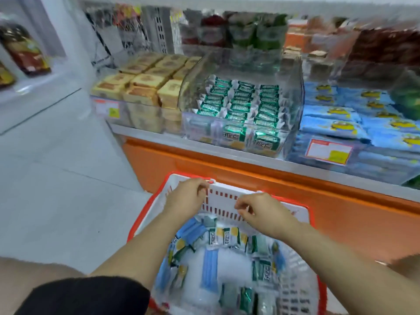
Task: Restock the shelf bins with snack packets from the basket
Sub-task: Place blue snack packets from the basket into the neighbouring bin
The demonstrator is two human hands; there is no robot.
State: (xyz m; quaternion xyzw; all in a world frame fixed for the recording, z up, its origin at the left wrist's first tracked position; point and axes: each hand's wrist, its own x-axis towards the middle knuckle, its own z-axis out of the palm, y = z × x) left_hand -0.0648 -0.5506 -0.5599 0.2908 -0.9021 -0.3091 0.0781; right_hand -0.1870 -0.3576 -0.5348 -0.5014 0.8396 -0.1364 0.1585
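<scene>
Left hand point(186, 198): fingers curled over basket point(227, 202) far rim. Right hand point(261, 211): fingers curled against wall, hold unclear. Packets point(227, 237) inside.

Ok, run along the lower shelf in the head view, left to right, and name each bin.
Bin of yellow packets → bin of green packets → bin of blue packets.

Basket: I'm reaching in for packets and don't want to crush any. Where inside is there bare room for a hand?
One bare-looking white patch of the basket floor sits mid-basket, bordered by blue packets on the left, green packets beyond and another green packet on the right. The left side and near end are crowded with packets.
</scene>
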